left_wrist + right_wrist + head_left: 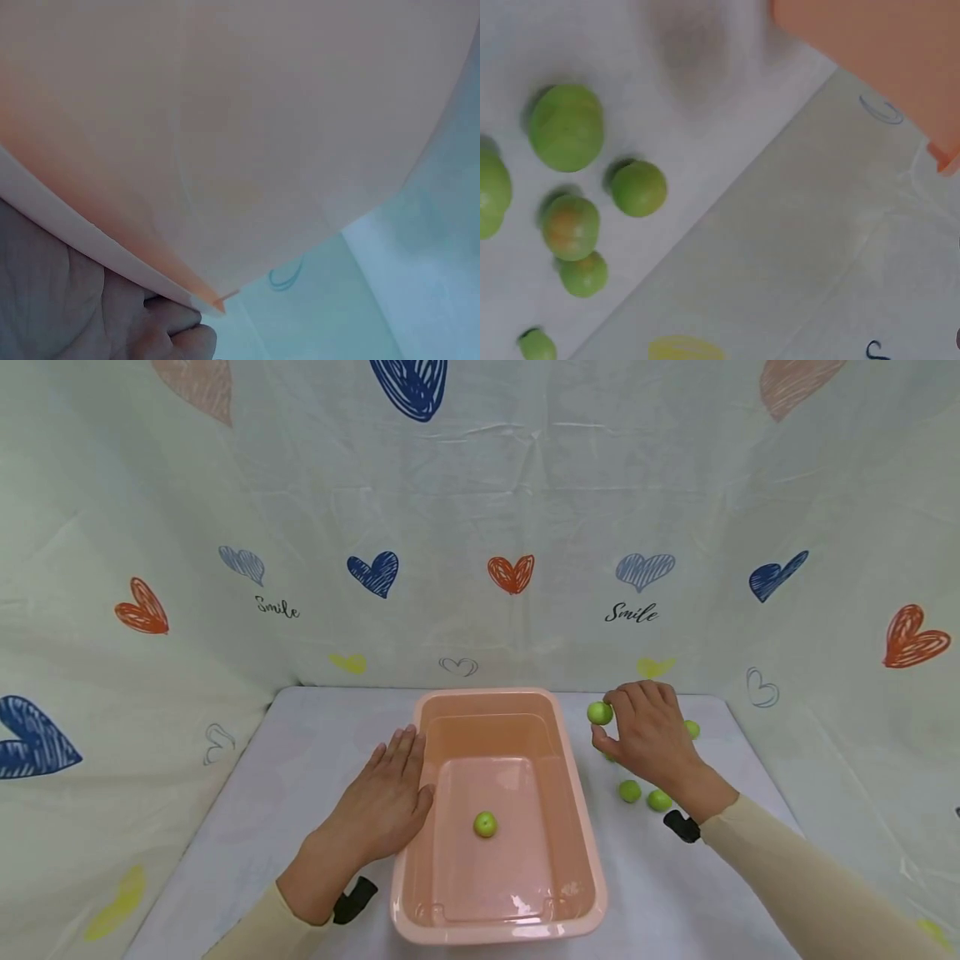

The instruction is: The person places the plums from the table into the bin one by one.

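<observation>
The right hand [651, 735] grasps a small, round, glossy green fruit [600, 713], pinched between thumb and fingers at the side of that hand facing the left one. The left hand [382, 797] is released and grips nothing; it lies flat, fingers straight and close together, touching the long rim of a deep, rectangular peach-pink tub [491, 885] with rounded corners. This tub stands between the two hands, and one green fruit [485, 824] sits alone on its floor, to the right of the left hand and nearer the wearer than the right hand. Another fruit [609, 757] shows partly beneath the right thumb, two more [629, 791] lie side by side just nearer the wearer than the right hand, and one [692, 729] rests just beyond it on its right. In the right wrist view, some of the fruits carry an orange-brown blush. A black band [682, 827] shows under each wrist, by the cuffs of cream sleeves [795, 877]. Beneath everything spreads a white-covered counter [300, 760], and past both hands hangs a pale curtain [570, 510] printed with blue, orange-red, pink and yellow hearts and the word "Smile".
</observation>
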Motion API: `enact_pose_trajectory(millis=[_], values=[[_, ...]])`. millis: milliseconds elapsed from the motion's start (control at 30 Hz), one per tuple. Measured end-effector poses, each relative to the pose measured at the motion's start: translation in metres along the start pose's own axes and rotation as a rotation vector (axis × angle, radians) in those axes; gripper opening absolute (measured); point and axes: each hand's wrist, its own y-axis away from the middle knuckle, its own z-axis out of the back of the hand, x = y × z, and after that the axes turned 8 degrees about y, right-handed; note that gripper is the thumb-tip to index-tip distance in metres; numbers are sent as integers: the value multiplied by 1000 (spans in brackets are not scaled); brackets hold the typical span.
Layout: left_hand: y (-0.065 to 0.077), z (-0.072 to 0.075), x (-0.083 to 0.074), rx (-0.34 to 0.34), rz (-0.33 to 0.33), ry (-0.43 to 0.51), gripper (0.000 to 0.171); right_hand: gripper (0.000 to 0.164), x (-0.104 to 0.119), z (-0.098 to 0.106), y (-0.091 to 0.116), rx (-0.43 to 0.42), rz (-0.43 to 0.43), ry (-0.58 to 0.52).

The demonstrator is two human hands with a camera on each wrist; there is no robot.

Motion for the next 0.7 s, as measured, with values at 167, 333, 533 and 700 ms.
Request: enact_pose_trajectory(millis=[167, 333, 533, 700], values=[[0, -1, 0, -11, -4, 4, 69, 35, 19, 7, -22, -15, 31, -31], [0, -1, 1, -21, -10, 8, 69, 34, 38, 10, -39, -8, 57, -60], [0, 0, 1, -22, -13, 17, 69, 33, 60, 8, -52, -20, 92, -96], [0, 1, 1, -13, -9, 24, 69, 30, 79, 6, -57, 2, 110, -142]])
